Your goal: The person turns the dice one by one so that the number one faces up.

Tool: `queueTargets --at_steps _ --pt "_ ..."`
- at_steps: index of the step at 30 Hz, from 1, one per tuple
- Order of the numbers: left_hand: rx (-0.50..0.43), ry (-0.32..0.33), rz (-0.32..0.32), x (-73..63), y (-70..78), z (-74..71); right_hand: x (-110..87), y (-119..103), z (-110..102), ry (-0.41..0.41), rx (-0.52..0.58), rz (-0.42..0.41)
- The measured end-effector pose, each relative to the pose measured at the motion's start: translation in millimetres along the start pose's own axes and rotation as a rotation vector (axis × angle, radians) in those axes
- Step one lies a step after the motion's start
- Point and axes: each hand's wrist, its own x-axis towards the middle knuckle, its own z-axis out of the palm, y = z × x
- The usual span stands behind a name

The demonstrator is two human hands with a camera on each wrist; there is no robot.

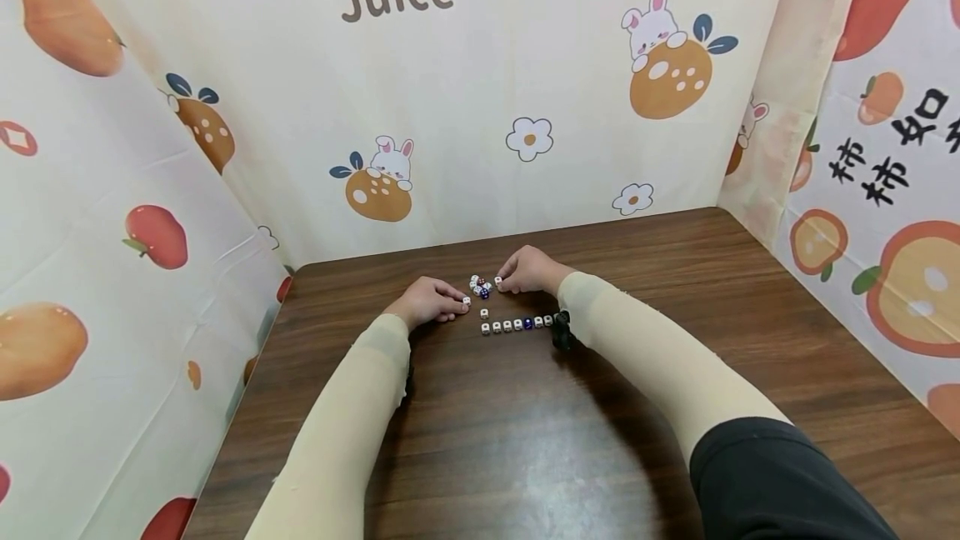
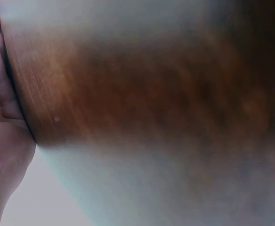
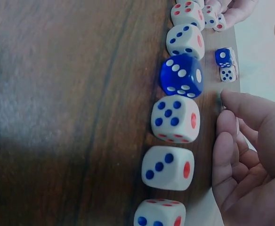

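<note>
In the head view my left hand pinches a white die at its fingertips, left of a small pile of dice. Across the pile, my right hand holds another white die between thumb and fingers. Nearer to me runs a straight row of dice, mostly white with one blue die. A single white die sits just behind the row's left end. The right wrist view shows my right hand beside the row, its die hidden by the fingers.
The brown wooden table carries all the dice. Patterned cloth stands along its back edge and both sides. A black wrist device on the right arm hangs by the row's right end.
</note>
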Motion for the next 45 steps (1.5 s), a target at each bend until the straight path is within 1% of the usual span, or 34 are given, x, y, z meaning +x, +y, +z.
queueTargets --at_steps 5,12,19,26,32,38,45 --pt "0.005 0.0 0.004 0.8 0.8 0.9 -2.8 0 0 0.022 0.01 0.004" --pt "-0.003 -0.001 0.009 0.3 2.4 2.7 -8.3 2 1 0.047 0.011 -0.016" --pt "0.005 0.0 0.01 0.1 1.6 2.6 -17.1 7 -2 0.035 0.02 -0.051" --pt "0.006 0.006 0.01 1.2 -0.3 0.9 -33.5 9 4 0.035 -0.021 -0.148" --pt "0.006 0.015 -0.008 2.1 -1.6 0.3 -43.3 7 12 0.022 -0.049 -0.197" --pt "0.004 0.008 0.012 1.3 -1.0 1.4 -45.4 4 16 0.002 -0.075 -0.221" --pt "0.01 0.011 0.015 -0.7 0.6 2.2 -44.7 5 20 -0.007 -0.101 -0.221"
